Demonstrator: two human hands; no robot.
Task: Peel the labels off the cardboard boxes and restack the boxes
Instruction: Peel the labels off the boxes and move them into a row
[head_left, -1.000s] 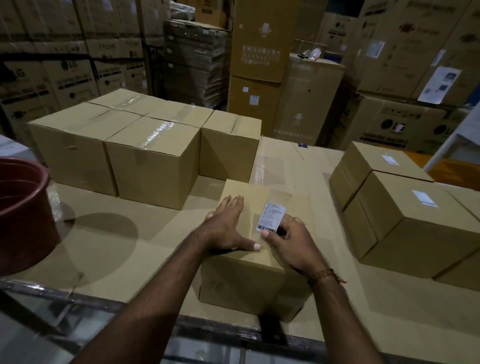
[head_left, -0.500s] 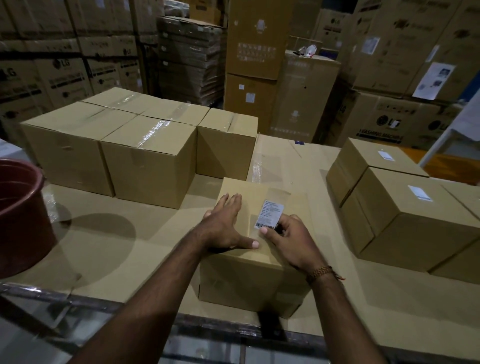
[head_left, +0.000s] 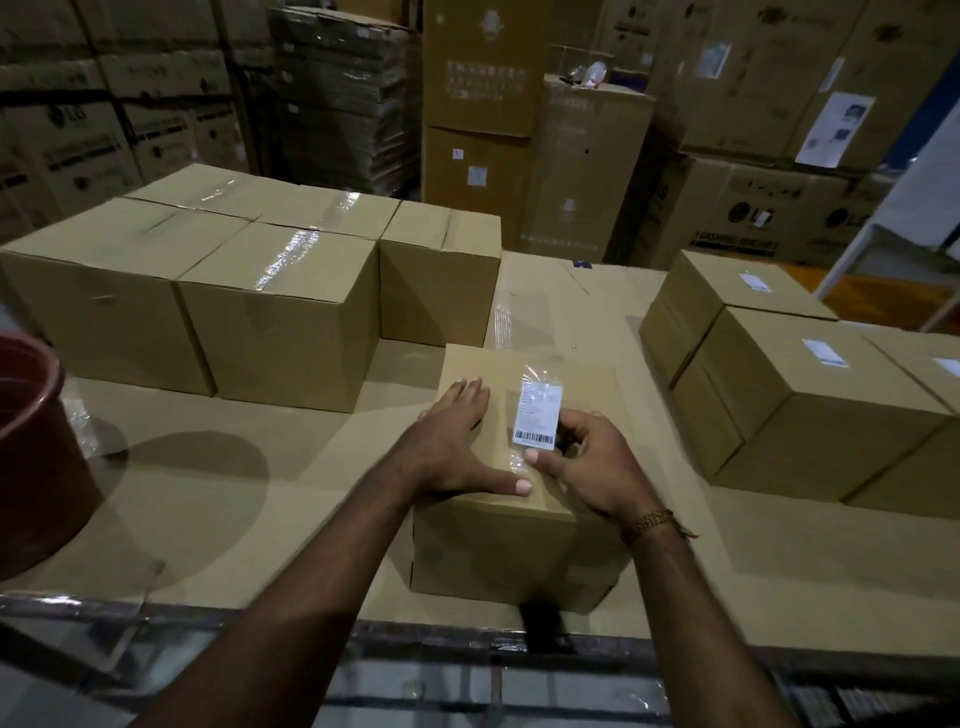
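- The left hand (head_left: 457, 447) lies flat on top of the near cardboard box (head_left: 514, 551), fingers straight and pointing toward 12 o'clock, thumb spread out toward 3 o'clock along the box's front edge; it presses on the box and holds nothing.
- The right hand (head_left: 587, 462) has its fingers curled, and pinches the lower edge of the white label (head_left: 537, 415) with its clear tape between thumb and fingers; the label stands lifted off the box top, barcode end at 6 o'clock.
- Both forearms reach in from 6 o'clock and converge on this box; the right wrist wears a bracelet (head_left: 649, 522).
- The near box sits on the cardboard-covered counter (head_left: 249, 499), close to its front edge, at the centre of the view.
- At 10 o'clock stands a group of taped boxes (head_left: 280, 312) without visible labels.
- At 3 o'clock stands a group of labelled boxes (head_left: 810, 405), each with a white sticker on top.
- A red bucket (head_left: 36, 457) stands at 9 o'clock on the counter.
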